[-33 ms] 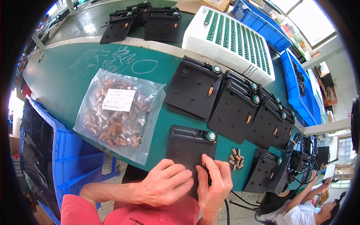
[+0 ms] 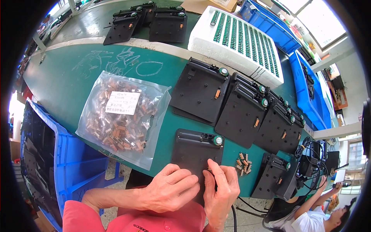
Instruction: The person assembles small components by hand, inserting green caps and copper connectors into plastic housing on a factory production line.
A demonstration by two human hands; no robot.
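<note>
A black plastic panel [image 2: 193, 152] with a round green-and-silver part [image 2: 217, 140] at its top right corner lies at the bench's front edge. My right hand [image 2: 222, 189] rests over its right side, thumb and index finger closed around a small copper-coloured component [image 2: 209, 168], mostly hidden by the fingertips. Lying on the panel's lower left, my left hand [image 2: 170, 189] is curled closed; whatever its fingers hold, if anything, is hidden. A little pile of the same components [image 2: 243, 164] sits right of the panel. Further left is a clear bag [image 2: 156, 116] full of them, with a white label.
Several similar black panels [image 2: 199, 87] lie behind and to the right. A white foam tray [image 2: 201, 40] holds rows of green round parts. Blue crates stand at left [image 2: 67, 154] and far right [image 2: 305, 92]. Black cables [image 2: 309, 150] and another person [image 2: 320, 216] are at right.
</note>
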